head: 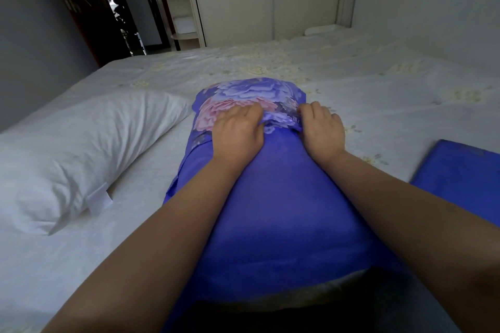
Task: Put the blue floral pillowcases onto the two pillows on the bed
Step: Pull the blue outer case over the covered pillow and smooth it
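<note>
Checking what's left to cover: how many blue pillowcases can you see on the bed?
2. One blue floral pillowcase is on the pillow in the middle, bunched under the left hand and right hand. A folded blue pillowcase lies at the right edge, partly out of frame.

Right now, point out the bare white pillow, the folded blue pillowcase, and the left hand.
bare white pillow (81, 143), head view, middle of its top.
folded blue pillowcase (457, 170), head view, flat top.
left hand (238, 132), head view, back of hand.
</note>
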Tool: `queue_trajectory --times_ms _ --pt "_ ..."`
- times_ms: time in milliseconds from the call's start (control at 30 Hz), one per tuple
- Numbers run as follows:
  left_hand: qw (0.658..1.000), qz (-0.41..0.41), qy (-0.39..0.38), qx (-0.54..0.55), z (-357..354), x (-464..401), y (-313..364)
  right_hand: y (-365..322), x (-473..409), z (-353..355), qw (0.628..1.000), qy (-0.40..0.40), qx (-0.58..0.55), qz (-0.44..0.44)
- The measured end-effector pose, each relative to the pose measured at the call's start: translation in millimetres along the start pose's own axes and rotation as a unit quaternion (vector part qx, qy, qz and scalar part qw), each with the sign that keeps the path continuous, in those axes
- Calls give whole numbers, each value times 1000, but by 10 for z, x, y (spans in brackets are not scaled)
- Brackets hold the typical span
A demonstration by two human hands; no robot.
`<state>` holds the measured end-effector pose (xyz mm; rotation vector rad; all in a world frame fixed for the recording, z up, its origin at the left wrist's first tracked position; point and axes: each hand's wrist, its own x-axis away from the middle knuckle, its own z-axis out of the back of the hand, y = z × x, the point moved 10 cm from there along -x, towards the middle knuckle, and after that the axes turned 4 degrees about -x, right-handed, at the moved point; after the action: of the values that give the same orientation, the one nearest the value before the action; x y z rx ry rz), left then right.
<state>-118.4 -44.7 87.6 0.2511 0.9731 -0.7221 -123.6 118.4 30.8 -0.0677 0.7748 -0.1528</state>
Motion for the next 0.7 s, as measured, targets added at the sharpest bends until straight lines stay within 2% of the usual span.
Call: queue_trajectory --times_ms 33,100,167,200,233,300,400,467,533,600,700 --pt "1000 -4 9 4 12 10 20 75 -18 -23 1000 -12 3 -26" --pt "1000 -22 20 8 45 32 91 418 20 -194 980 -79 -52 -176" --pt "999 -40 21 9 38 68 150 739 242 -410 918 -150 -143 -338" --pt "999 -43 15 5 17 86 155 807 351 -464 894 -158 -173 -381" --pt "999 -42 8 -2 -12 109 147 825 428 -469 889 -152 -185 -391" --pt "999 -30 -8 -19 -87 150 100 762 437 -325 922 -75 -182 -333" --pt "999 -18 -21 -29 -153 170 75 371 295 111 961 66 -233 -131" --pt "1000 -19 -16 -19 -148 167 94 61 213 223 956 48 -285 -49" --pt "1000 -21 -1 -1 -118 164 88 -135 118 112 953 -35 -296 -55" --pt "999 -31 8 16 -75 175 77 -162 58 -61 966 -106 -221 -82" --pt "999 -36 -4 16 -26 228 45 287 172 -266 952 -142 -166 -214"
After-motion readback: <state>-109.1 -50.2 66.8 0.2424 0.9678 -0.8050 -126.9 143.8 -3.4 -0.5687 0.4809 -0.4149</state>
